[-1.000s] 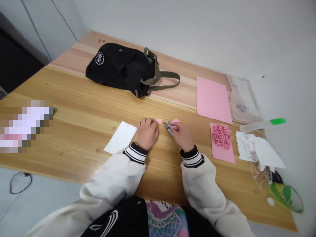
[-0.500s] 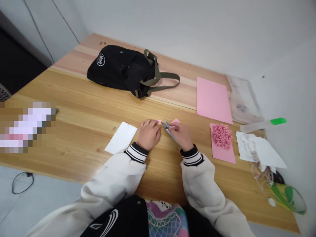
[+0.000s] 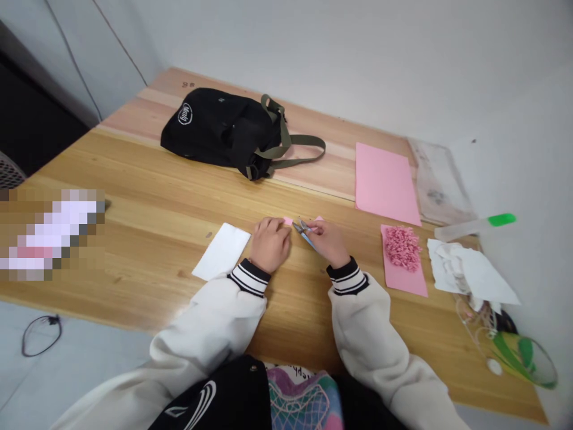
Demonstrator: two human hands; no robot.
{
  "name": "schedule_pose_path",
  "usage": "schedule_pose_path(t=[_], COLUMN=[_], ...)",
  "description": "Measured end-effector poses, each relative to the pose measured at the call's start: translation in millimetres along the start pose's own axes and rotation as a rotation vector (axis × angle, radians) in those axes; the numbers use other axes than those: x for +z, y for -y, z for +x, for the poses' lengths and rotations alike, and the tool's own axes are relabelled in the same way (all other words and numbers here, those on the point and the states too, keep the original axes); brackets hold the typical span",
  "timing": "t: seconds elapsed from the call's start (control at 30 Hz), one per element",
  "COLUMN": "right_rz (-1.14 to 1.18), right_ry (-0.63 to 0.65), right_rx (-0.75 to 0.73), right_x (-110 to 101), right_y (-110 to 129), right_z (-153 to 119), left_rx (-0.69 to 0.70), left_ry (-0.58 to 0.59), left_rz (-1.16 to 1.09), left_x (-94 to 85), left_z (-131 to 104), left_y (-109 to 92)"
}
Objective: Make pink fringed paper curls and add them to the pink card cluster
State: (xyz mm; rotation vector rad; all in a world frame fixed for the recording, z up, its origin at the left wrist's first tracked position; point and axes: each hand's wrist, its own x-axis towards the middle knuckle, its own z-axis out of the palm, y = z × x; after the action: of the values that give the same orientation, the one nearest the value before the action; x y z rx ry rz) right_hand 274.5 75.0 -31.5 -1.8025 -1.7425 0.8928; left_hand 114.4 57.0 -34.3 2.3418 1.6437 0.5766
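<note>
My left hand (image 3: 270, 245) rests on the table with its fingers bent and close together, holding a small pink piece of paper (image 3: 288, 221) at its fingertips. Blue-handled pliers (image 3: 306, 235) are in my right hand (image 3: 330, 242). Their grey jaws are parted and point at the pink piece, just short of it or touching; I cannot tell which. Another bit of pink paper (image 3: 319, 219) shows just beyond my right fingers, partly covered by them. White paper (image 3: 221, 251) lies left of my left hand.
Farther back lies a black bag (image 3: 215, 128). To the right are a large pink sheet (image 3: 387, 182), a pink bundle of tiny buds (image 3: 403, 248) on pink paper (image 3: 406, 283), a green-capped tube (image 3: 474, 227), crumpled white paper (image 3: 483, 275) and a tape roll (image 3: 523, 358).
The whole view has shifted slightly. Both hands stay almost where they were, and the pliers remain in my right hand.
</note>
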Motion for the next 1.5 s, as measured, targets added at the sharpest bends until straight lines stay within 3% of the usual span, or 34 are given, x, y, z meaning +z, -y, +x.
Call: schedule_pose_path(t=[0.27, 0.57, 0.67, 0.77, 0.87, 0.97, 1.27, 1.5], right_rz=[0.207, 0.535, 0.616, 0.764, 1.023, 1.159, 1.051, 1.159], right_ry=[0.038, -0.071, -0.039, -0.019, 0.001, 0.024, -0.107, -0.087], right_rx=[0.075, 0.309, 0.321, 0.311, 0.295, 0.291, 0.268, 0.233], right_x=[0.7, -0.9, -6.6, -13.0, -16.8, -17.4, -15.7, -15.6], right_y=[2.0, 8.1, 6.9, 5.2, 5.9, 9.2, 14.9, 15.1], right_z=[-0.3, -10.3, -20.9, -33.3, -44.6, -53.4, -66.7, -71.5], left_rx=[0.002, -0.028, -0.047, -0.144, -0.337, -0.404, -0.245, -0.214], left_ry=[0.016, -0.02, -0.099, -0.129, -0.028, 0.065, 0.152, 0.145], left_rz=[0.033, -0.063, -0.318, -0.831, -1.317, -1.529, -1.469, -1.319], left_x=[0.1, 0.4, -3.7, -7.6, -9.1, -8.9, -15.7, -17.2], left_z=[0.6, 1.8, 2.8, 2.1, -1.9, -7.4, -16.3, -20.4], left_y=[-1.0, 0.3, 0.2, -3.2, -11.1, -20.6, -31.4, -36.5])
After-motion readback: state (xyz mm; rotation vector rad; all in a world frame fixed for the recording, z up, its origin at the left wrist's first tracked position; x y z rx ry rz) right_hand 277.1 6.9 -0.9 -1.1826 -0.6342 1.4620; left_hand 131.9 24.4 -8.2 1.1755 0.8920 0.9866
